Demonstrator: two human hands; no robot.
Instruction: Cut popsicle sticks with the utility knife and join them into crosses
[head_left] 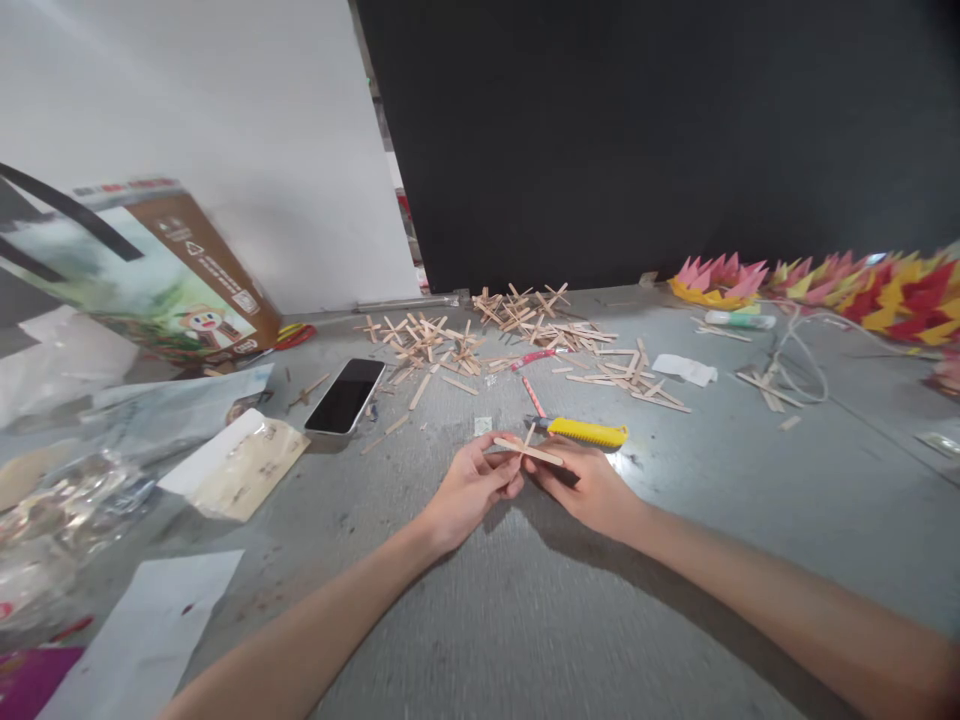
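A small cross of wooden craft sticks point(541, 454) is held up near the middle of the table, one stick lying across another. My left hand point(471, 488) pinches it from the left, thumb and fingers closed. From the other side, the closed fingers of my right hand point(592, 490) grip it too; its fingertips are partly hidden behind the stick. Just beyond my right hand lies a yellow utility knife point(589, 432). A pink striped stick-like piece point(534, 397) rests by the knife's tip. Several more crossed craft sticks point(427, 342) are heaped farther back.
To the left are a phone point(346, 396), a packet point(251, 465), white paper point(154, 620) and a printed bag point(187, 270). Pink and yellow paper crowns point(716, 285), a glue tube point(739, 320) and a white cable point(780, 350) lie right. A black panel point(637, 130) stands behind.
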